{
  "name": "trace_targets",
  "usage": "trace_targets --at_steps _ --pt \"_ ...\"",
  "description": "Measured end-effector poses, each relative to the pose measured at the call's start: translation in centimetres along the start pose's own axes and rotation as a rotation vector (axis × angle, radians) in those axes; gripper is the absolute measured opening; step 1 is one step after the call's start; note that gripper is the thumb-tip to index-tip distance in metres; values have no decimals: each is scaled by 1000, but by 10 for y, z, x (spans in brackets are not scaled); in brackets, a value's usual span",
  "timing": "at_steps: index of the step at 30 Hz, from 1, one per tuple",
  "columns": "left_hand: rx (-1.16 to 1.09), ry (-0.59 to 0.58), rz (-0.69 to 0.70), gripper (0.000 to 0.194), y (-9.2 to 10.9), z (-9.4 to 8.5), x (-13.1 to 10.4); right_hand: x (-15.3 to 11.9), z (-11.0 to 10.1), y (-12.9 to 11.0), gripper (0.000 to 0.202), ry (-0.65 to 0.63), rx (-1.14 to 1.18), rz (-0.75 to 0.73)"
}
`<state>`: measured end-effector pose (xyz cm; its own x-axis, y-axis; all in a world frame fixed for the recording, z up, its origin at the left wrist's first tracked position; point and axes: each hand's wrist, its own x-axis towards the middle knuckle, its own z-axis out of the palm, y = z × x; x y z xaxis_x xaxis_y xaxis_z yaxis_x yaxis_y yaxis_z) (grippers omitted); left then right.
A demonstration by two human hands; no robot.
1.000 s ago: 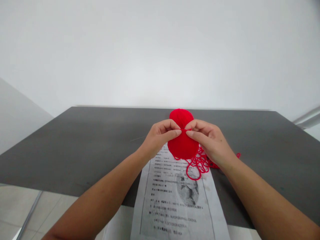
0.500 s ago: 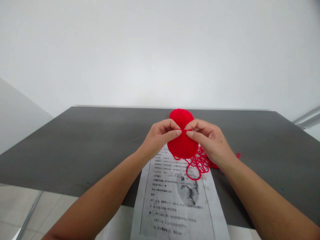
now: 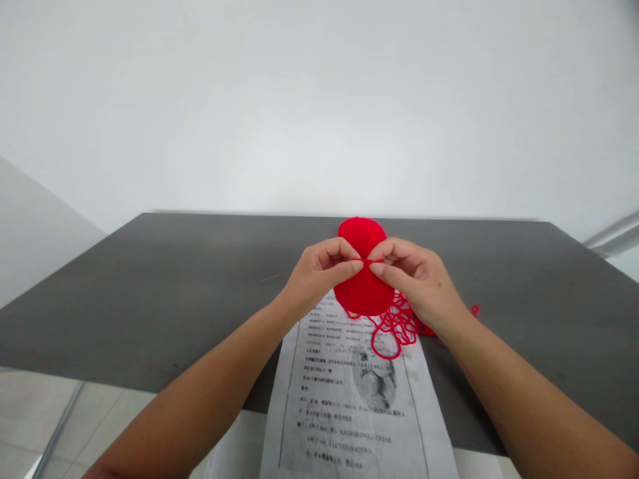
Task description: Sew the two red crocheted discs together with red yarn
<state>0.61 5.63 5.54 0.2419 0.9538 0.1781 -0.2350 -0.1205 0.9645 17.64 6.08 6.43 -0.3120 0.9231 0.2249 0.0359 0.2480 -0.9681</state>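
The left hand (image 3: pixel 315 273) and right hand (image 3: pixel 422 279) are pinching a rounded red piece (image 3: pixel 364 291), seemingly well formed; loose yarn (image 3: pixel 401 325) is lying unworked.

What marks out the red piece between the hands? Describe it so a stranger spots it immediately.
On the dark grey table, find the far end of the printed sheet. There the left hand and right hand pinch the red piece by its top edge. It is rounded, nearer than the red ball behind, not looped like the loose yarn.
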Motion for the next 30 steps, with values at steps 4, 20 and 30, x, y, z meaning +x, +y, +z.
trace_targets --at_steps 4,20,30 --pt "-5 2 14 25 1 0 0 -1 1 1 12 7 -12 -39" --pt "-88 -8 -84 23 1 -1 0 -2 -5 7 13 -42 28 3" --pt "-96 -52 -21 22 0 -2 2 0 -6 14 14 -35 106 -76"
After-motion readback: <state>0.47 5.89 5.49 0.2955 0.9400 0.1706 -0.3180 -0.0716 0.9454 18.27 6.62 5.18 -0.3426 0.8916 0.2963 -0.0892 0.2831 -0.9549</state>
